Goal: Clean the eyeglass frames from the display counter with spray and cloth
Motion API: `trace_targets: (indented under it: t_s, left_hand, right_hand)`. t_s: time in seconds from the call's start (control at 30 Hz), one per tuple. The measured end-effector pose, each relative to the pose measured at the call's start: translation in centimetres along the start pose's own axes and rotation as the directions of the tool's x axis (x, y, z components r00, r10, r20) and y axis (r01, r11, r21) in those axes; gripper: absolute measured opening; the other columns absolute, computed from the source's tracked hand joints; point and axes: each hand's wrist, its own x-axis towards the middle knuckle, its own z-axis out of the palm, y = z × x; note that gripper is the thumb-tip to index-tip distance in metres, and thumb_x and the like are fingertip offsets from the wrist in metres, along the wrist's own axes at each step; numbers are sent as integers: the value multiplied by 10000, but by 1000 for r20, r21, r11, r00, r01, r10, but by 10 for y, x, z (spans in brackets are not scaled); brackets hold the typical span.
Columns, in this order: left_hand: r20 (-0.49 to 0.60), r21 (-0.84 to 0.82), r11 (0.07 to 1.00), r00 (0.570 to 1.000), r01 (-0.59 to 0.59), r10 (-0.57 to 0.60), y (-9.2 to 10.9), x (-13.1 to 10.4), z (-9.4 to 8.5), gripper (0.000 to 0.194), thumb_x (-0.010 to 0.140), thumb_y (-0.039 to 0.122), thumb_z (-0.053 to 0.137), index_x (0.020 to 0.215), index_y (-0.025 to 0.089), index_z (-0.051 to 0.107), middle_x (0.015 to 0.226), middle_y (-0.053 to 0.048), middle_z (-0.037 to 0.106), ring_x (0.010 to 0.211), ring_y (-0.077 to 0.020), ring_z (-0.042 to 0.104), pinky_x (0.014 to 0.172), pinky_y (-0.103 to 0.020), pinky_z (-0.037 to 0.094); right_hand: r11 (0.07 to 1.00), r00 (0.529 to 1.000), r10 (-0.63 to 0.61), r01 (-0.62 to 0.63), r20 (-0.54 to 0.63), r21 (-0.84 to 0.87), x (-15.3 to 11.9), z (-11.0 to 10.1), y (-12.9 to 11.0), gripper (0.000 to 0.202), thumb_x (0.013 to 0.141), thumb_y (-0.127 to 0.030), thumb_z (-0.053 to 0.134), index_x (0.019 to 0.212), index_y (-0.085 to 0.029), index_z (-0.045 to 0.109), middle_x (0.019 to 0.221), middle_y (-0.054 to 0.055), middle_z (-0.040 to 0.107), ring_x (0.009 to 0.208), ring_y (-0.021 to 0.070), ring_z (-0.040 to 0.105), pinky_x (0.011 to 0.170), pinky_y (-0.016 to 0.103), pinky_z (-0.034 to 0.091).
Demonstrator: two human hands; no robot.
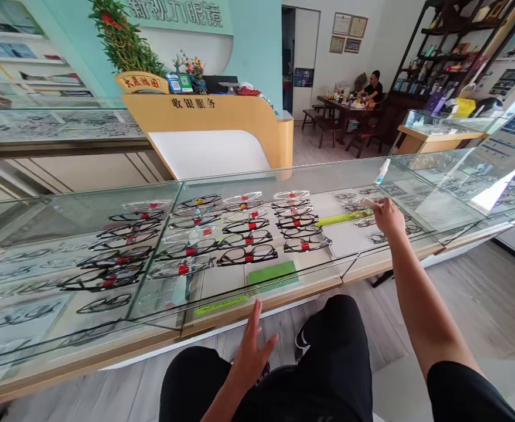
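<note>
The right hand (pixel 390 218) pinches a small white object (pixel 367 203) over the long glass-topped desk (pixel 319 289), near a white plastic bottle (pixel 382 171); a light, steady grip should suit. The left hand (pixel 249 358) hovers open, apparently empty.

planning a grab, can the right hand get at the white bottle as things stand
Probably yes: the white bottle sits just beyond the right hand, with nothing visibly in between, though that hand holds a small white item.
</note>
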Motion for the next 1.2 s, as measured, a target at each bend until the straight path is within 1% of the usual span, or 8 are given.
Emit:
trace_targets:
  t_s: [0.2,0.33,0.43,0.57,0.67,0.77,0.9,1.2]
  left_hand:
    - [78,57,996,994,75,-79,26,3,-11,1038,1103,692,617,1940,415,69,2029,-99,184,1862,-406,260,1419,-600,441]
    - [306,177,983,946,53,-106,102,-6,-50,546,1088,519,661,1589,318,742,1545,-114,821,1467,-361,757,1217,-494,615]
    - [289,204,974,957,-99,36,166,-8,-86,332,1123,501,649,1267,299,869,1207,-62,896,1104,-272,839,810,-341,636]
    - [168,442,828,938,-345,302,216,22,-130,251,1137,382,644,1083,267,860,1073,-51,879,1003,-243,801,976,-395,622]
    - [108,653,651,899,-386,424,226,64,-153,232,1129,366,663,1092,261,866,1263,-83,888,1229,-323,788,1152,-518,597]
    - [124,755,553,905,-352,407,226,104,-164,168,1076,372,775,1138,265,889,1481,-93,849,1470,-391,708,1300,-627,526]
    - [155,789,527,932,-316,327,220,133,-163,168,1047,376,835,1167,285,910,1567,-75,820,1588,-417,643,1354,-675,484]
    - [138,789,551,952,-272,273,214,148,-166,162,1059,421,828,1135,313,921,1570,-46,821,1585,-405,655,1321,-631,514]
  right_hand:
    - [998,1000,0,1,18,-55,-2,-2,2,396,1090,-332,579,1395,-123,720,1345,259,794,1158,376,726,922,424,518]
    - [995,998,21,-16,52,-95,-3,-6,-1,432,1152,-359,542,1459,-106,711,1397,294,787,1219,379,720,933,435,483]
    - [990,995,48,-36,84,-135,-4,-10,-5,443,1175,-375,550,1498,-115,705,1468,290,776,1294,383,722,953,437,477]
    - [984,991,78,-59,109,-170,-5,-13,-9,417,1177,-343,575,1501,-118,710,1508,281,767,1352,387,726,974,433,491]
    - [983,991,74,-54,111,-178,-6,-15,-12,412,1181,-332,574,1500,-112,712,1481,283,777,1346,385,732,975,433,504]
    - [983,991,76,-55,114,-174,-7,-17,-16,399,1178,-321,581,1487,-110,719,1475,276,781,1346,384,735,969,429,510]
    - [984,987,87,-63,136,-169,-9,-21,-21,392,1179,-327,583,1482,-124,724,1482,263,781,1322,383,747,949,423,501]
    - [985,984,87,-61,157,-164,-6,-20,-20,385,1161,-331,588,1462,-135,724,1500,251,768,1323,378,731,944,414,476]
